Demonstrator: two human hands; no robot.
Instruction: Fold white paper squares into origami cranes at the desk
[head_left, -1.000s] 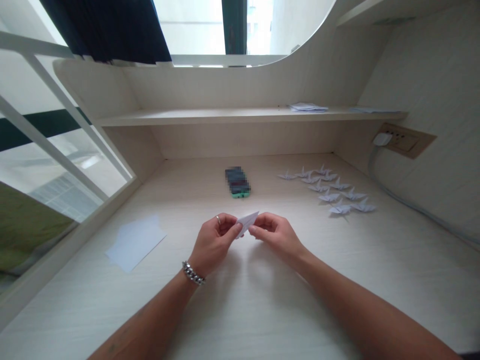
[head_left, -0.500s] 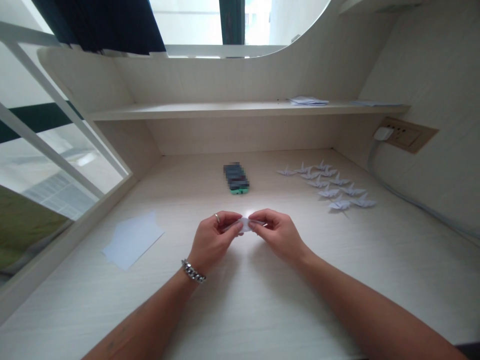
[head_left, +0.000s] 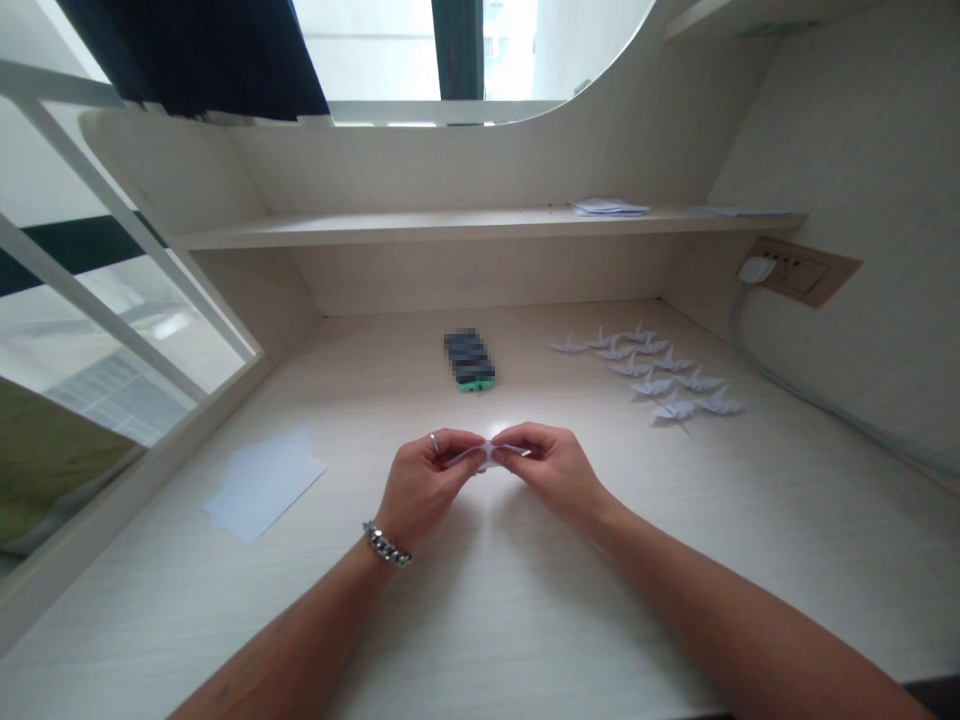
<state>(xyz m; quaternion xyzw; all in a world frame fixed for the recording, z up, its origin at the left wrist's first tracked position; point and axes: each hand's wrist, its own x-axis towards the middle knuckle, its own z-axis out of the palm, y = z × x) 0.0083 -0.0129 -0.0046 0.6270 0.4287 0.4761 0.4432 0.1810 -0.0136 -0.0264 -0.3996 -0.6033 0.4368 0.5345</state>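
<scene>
Between my two hands is a small piece of folded white paper (head_left: 490, 455), mostly hidden by the fingers. My left hand (head_left: 431, 470) pinches its left side between thumb and fingers; a ring and a chain bracelet are on this arm. On the other side, my right hand (head_left: 551, 465) pinches the paper the same way, the two thumbs nearly meeting. Several folded white paper cranes (head_left: 651, 372) stand in a cluster on the desk to the right, beyond my right hand. Loose white paper sheets (head_left: 264, 485) lie to the left of my left hand.
A pixelated dark object with a green edge (head_left: 470, 360) lies on the desk (head_left: 480, 620) beyond my hands. Folded papers (head_left: 609, 207) rest on the shelf (head_left: 420, 228). At right, a plug sits in the wall socket (head_left: 804, 270), its cable (head_left: 817, 402) running along the wall.
My thumbs have drawn slightly closer together over the folded paper, and less of it shows. The whole view has shifted slightly; the other things stay where they were.
</scene>
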